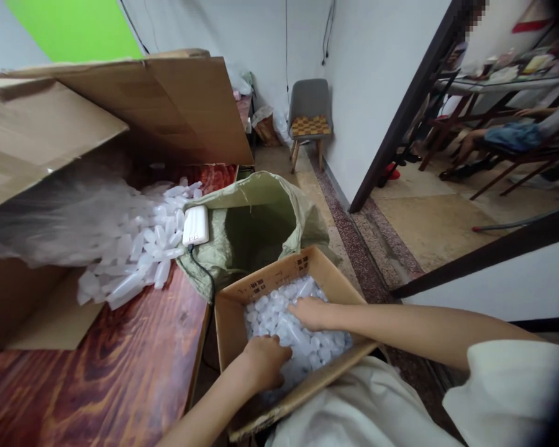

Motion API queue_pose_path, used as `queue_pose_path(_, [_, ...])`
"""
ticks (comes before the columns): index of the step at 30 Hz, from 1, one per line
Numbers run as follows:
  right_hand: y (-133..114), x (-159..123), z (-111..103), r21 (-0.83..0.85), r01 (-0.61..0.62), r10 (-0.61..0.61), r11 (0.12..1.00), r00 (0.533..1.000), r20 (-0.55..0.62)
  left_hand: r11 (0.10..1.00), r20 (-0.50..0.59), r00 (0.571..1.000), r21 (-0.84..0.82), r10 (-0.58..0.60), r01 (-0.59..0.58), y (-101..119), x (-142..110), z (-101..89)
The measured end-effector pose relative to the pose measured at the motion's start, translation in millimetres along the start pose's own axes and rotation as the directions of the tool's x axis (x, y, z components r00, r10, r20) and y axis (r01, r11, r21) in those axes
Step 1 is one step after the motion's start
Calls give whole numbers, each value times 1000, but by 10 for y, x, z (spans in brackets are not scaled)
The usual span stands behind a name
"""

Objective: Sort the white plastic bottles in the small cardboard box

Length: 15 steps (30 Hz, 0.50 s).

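Observation:
A small cardboard box (230,323) rests on my lap, filled with several small translucent plastic bottles (270,310). My left hand (265,360) reaches down into the near side of the box, fingers curled among the bottles. My right hand (310,312) lies palm down on the bottles at the far side, fingers partly buried. What either hand grips is hidden by the bottles and the hands themselves.
A large cardboard carton (41,136) lies tipped on the wooden table (121,372), spilling more bottles (140,254) from a plastic liner. A white power bank (196,225) sits at the table edge. An open green sack (261,223) stands beyond the box. A chair (310,118) and a seated person (517,133) are farther off.

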State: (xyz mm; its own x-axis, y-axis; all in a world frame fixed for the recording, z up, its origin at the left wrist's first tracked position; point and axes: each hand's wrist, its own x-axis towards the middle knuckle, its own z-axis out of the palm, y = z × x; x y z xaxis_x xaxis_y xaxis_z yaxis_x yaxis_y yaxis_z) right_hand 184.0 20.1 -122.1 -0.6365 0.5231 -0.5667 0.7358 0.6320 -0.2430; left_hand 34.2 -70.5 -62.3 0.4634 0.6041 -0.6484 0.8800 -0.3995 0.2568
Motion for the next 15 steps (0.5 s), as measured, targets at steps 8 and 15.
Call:
queue_pose_path(8, [-24, -165, -147, 301, -251, 152, 920, 936, 317, 983, -293, 956, -175, 5, -59, -119, -15, 26])
queue_pose_path(15, [44, -244, -389, 766, -333, 94, 550, 936, 339, 872, -602, 743, -486, -292, -51, -165, 33, -70])
